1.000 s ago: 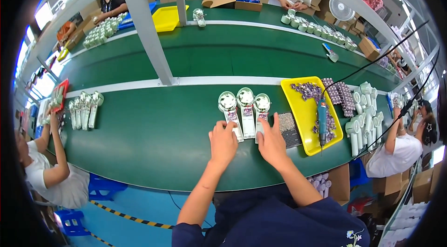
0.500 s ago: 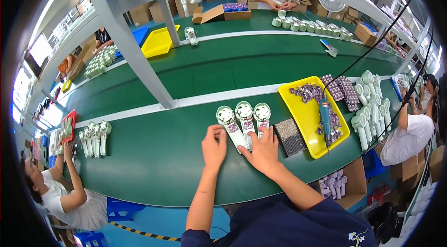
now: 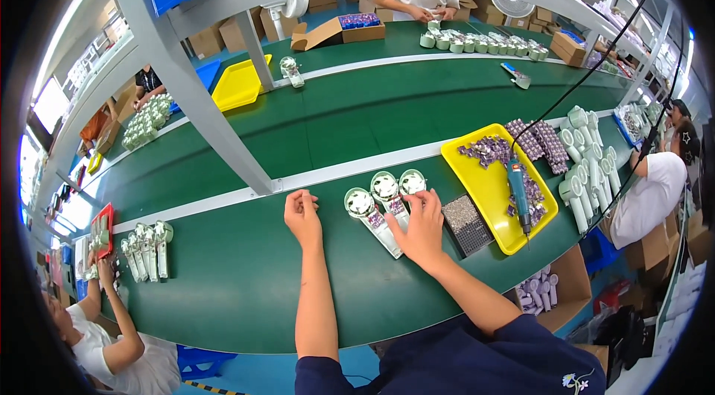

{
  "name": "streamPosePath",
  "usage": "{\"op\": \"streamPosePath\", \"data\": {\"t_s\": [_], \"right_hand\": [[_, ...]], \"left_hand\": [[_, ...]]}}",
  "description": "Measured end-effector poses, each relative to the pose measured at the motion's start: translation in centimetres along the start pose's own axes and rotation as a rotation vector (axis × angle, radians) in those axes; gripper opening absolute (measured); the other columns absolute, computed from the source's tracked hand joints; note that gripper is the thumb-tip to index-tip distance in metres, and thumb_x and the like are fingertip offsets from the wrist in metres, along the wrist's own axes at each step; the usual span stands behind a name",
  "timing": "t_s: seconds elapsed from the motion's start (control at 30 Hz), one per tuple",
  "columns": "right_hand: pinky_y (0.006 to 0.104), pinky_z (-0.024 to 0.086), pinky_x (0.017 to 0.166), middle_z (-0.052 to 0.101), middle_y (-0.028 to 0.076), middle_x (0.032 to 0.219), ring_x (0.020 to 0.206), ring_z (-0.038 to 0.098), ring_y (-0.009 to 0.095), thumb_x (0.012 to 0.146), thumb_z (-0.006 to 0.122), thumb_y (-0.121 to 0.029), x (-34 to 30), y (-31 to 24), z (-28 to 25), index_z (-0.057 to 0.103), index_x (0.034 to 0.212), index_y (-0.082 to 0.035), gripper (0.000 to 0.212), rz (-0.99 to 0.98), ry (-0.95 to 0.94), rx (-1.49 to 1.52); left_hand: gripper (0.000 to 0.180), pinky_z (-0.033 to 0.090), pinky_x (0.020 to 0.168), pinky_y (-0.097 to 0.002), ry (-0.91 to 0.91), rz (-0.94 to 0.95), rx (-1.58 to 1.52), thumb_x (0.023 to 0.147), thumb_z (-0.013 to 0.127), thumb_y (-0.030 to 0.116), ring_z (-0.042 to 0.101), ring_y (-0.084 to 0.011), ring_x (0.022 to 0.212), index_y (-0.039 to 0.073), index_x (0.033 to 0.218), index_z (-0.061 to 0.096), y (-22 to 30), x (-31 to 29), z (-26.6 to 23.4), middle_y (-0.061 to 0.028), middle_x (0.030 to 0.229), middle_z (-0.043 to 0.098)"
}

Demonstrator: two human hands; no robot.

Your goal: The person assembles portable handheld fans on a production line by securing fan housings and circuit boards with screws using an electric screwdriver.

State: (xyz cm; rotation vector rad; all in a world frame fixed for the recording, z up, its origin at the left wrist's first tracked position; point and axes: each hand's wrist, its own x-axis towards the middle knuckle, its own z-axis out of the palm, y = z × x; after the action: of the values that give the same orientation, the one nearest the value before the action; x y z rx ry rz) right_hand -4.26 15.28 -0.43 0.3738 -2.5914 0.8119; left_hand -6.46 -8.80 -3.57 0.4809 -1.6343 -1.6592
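Three pale green handheld fan housings lie side by side in front of me, round heads away from me: a left one [image 3: 360, 203], a middle one [image 3: 385, 186] and a right one [image 3: 412, 182]. Small purple-and-white parts show below their heads. My right hand [image 3: 421, 235] rests over the handles with fingers spread, covering most of the right handle; its thumb is by the middle one. To the left of the housings, apart from them, my left hand [image 3: 304, 220] hovers over the green table with curled fingers; no object shows in it.
Right of the housings sit a black screw tray [image 3: 468, 226] and a yellow tray [image 3: 508, 240] of purple parts, with a teal electric screwdriver [image 3: 518, 190] above it on a cable. More housings [image 3: 592, 164] stand farther right. A grey post [image 3: 216, 104] rises at left; co-workers sit around.
My left hand has moved left, away from the housings, its fingers curling. The right hand stays over the housings, shifted slightly up. The whole view has shifted a little.
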Motion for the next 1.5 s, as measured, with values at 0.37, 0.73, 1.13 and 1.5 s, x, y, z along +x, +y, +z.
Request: {"op": "streamPosePath", "data": {"t_s": [0.37, 0.73, 1.13, 1.5], "right_hand": [[0.0462, 0.043, 0.095, 0.049, 0.020, 0.122, 0.114, 0.050, 0.040, 0.080, 0.081, -0.036, 1.7, 0.1, -0.2, 0.049, 0.126, -0.001, 0.065, 0.092, 0.110, -0.048], [0.0504, 0.046, 0.095, 0.043, 0.033, 0.136, 0.123, 0.048, 0.047, 0.083, 0.077, -0.049, -0.5, -0.3, -3.2, 0.042, 0.139, 0.002, 0.083, 0.107, -0.117, -0.038], [0.0563, 0.038, 0.101, 0.036, 0.022, 0.148, 0.134, 0.040, 0.045, 0.085, 0.074, -0.042, -1.5, -0.4, -2.2, 0.045, 0.139, -0.002, 0.073, -0.011, -0.148, -0.129], [0.0486, 0.042, 0.094, 0.044, 0.019, 0.128, 0.116, 0.050, 0.040, 0.083, 0.078, -0.033, -0.7, -0.2, -3.3, 0.059, 0.125, -0.008, 0.053, -0.020, -0.243, -0.153]], "left_hand": [[0.011, 0.046, 0.063, -0.0219, -0.044, -0.038, -0.054, 0.099, 0.063, 0.012, 0.058, -0.0072, 0.068, 0.001, 0.099, 0.064, 0.6, -0.4, -0.6, -0.0020, 0.080, 0.066], [0.018, 0.031, 0.049, -0.0222, -0.550, 0.137, 0.212, 0.093, 0.067, 0.011, 0.044, -0.0022, 0.053, -0.001, 0.079, 0.066, 3.7, -3.3, -0.4, 0.0036, 0.057, 0.053], [0.042, 0.044, 0.048, -0.0304, -0.713, 0.064, 0.563, 0.095, 0.064, 0.031, 0.058, -0.0147, 0.045, -0.001, 0.069, 0.068, 3.8, -3.9, -0.3, -0.0083, 0.055, 0.064], [0.040, 0.047, 0.039, -0.0264, -0.708, -0.299, 0.386, 0.093, 0.072, 0.032, 0.064, -0.0126, 0.049, -0.005, 0.079, 0.068, 6.1, -6.3, 2.5, -0.0091, 0.066, 0.069]]}}
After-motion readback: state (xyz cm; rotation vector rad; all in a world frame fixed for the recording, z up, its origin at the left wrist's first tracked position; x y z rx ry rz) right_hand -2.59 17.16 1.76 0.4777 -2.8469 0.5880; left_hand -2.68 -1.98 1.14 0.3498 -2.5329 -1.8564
